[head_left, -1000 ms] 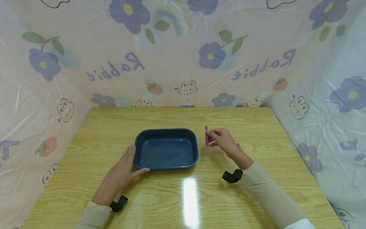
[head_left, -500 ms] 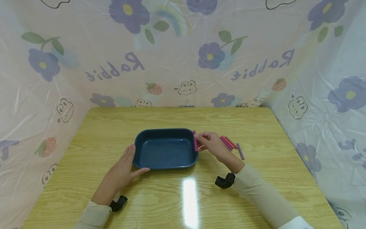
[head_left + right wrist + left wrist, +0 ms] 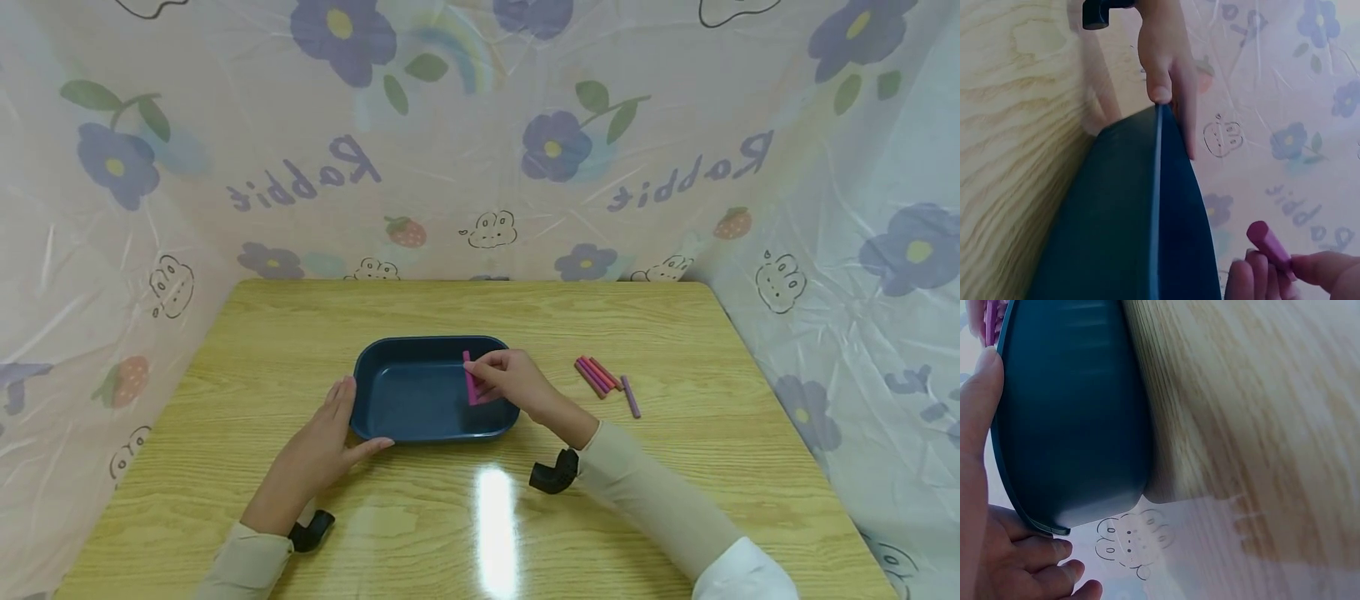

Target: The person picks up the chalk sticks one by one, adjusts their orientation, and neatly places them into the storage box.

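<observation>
A dark blue rectangular dish (image 3: 412,404) with rounded corners stands on the wooden table. My left hand (image 3: 318,450) rests against its left end with fingers extended, the thumb (image 3: 982,394) lying along the near rim. Over the dish's right part, my right hand (image 3: 517,385) pinches a magenta crayon (image 3: 469,379) between thumb and fingertips. The crayon points roughly away from me and looks faceted in the right wrist view, where its end (image 3: 1259,232) sticks out past the fingers. Whether it touches the dish's floor I cannot tell.
To the right of the dish, several red, orange and purple crayons (image 3: 598,377) lie side by side. A single purple crayon (image 3: 631,397) lies apart beside them. A patterned curtain (image 3: 480,167) encloses the table (image 3: 405,533) at the back and sides.
My right hand has carried the magenta crayon leftward, from beside the dish, past its right rim, to over its inside. The crayons on the table have come into view. My left hand has stayed put.
</observation>
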`<state>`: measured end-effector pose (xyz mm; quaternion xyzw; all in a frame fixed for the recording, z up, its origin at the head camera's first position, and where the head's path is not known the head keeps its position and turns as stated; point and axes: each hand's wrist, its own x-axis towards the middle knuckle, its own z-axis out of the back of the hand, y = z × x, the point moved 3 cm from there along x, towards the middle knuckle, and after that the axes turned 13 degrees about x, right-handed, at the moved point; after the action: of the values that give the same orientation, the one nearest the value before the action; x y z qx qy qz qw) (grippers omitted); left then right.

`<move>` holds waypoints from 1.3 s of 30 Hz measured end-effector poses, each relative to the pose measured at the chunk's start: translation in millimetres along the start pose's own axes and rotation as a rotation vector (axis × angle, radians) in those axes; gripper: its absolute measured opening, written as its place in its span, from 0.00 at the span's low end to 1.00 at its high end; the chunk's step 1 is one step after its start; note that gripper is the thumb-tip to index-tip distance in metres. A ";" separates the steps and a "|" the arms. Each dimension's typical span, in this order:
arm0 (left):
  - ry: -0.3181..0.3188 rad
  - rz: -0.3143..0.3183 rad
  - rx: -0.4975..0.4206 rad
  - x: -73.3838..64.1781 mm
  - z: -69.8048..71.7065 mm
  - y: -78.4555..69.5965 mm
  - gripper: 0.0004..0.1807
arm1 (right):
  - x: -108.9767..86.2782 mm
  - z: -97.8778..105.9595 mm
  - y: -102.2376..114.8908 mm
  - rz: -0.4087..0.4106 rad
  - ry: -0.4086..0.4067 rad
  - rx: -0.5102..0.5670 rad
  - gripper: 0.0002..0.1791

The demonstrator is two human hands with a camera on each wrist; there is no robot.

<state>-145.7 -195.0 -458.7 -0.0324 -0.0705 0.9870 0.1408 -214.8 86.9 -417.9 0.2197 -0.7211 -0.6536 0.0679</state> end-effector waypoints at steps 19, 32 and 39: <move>-0.004 0.007 0.006 1.7 1.7 4.2 0.62 | 47.6 -40.9 -23.9 -0.096 0.001 -0.061 0.15; -0.017 -0.004 0.003 1.1 0.9 2.1 0.62 | 67.7 -47.7 -45.9 -0.195 -0.040 0.004 0.12; -0.025 -0.010 -0.001 1.7 1.7 0.2 0.62 | 70.7 -43.1 -56.1 -0.225 -0.071 -0.027 0.11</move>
<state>-147.6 -194.9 -457.1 -0.0196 -0.0729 0.9866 0.1449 -248.6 16.1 -479.9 0.2748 -0.6850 -0.6741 -0.0285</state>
